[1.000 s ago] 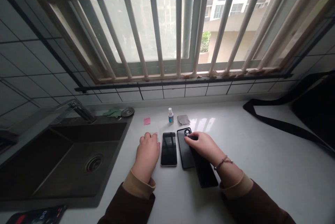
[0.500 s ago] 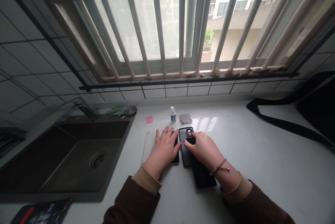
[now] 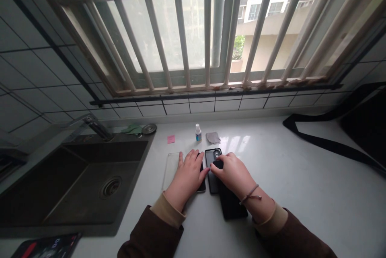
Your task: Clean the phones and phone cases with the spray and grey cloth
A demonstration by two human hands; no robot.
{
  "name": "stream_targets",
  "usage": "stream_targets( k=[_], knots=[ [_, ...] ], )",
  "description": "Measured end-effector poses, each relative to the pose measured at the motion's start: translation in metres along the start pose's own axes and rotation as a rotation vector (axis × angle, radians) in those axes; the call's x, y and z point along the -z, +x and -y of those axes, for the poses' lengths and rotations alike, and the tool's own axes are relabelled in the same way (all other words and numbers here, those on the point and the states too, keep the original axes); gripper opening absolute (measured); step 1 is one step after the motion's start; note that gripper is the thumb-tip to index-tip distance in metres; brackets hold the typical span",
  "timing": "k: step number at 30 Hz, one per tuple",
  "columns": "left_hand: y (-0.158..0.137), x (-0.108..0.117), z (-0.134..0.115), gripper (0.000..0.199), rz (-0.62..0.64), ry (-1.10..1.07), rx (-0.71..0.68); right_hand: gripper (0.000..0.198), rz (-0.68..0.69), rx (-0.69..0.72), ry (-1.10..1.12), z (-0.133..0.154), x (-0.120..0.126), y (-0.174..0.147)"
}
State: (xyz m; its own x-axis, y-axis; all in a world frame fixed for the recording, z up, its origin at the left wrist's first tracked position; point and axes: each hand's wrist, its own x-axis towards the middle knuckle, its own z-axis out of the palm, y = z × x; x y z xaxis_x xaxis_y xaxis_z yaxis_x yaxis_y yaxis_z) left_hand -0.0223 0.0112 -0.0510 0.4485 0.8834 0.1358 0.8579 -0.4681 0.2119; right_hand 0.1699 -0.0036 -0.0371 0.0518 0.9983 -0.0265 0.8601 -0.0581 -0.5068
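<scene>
My left hand (image 3: 188, 173) lies with its fingers spread over a dark phone (image 3: 202, 187) and the right side of a clear phone case (image 3: 171, 164). It covers most of that phone. My right hand (image 3: 231, 168) pinches the top end of a black phone (image 3: 233, 205), which slants toward me. Partly beneath that end is a black phone case (image 3: 210, 156) with a round camera ring at its top. Whether the phone touches the case, I cannot tell.
Behind the hands stand a small spray bottle (image 3: 198, 133), a grey cloth (image 3: 213, 138) and a pink sticky note (image 3: 171, 139). A dark sink (image 3: 90, 185) with a faucet (image 3: 98, 127) is on the left. A black strap (image 3: 319, 139) lies at right; a dark device (image 3: 48, 246) is at front left.
Both hands keep the same positions on the phones. The whole view has shifted very slightly.
</scene>
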Motion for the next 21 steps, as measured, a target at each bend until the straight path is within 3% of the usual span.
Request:
stream_targets(
  k=[8,12,16,21],
  knots=[
    [-0.003,0.012,-0.009,0.037,0.071,-0.138,-0.142,0.032,-0.044,-0.022,0.044,0.001,0.002,-0.001],
    [-0.004,0.014,-0.010,0.043,0.073,-0.169,-0.145,0.036,-0.164,-0.070,0.001,-0.016,0.018,0.012],
    [-0.005,0.020,-0.014,0.046,0.094,-0.214,-0.213,0.038,-0.228,-0.204,-0.057,-0.040,0.031,0.028],
    [-0.006,0.019,-0.014,0.056,0.128,-0.232,-0.267,0.041,-0.234,-0.231,-0.056,-0.052,0.021,0.039]
  ],
)
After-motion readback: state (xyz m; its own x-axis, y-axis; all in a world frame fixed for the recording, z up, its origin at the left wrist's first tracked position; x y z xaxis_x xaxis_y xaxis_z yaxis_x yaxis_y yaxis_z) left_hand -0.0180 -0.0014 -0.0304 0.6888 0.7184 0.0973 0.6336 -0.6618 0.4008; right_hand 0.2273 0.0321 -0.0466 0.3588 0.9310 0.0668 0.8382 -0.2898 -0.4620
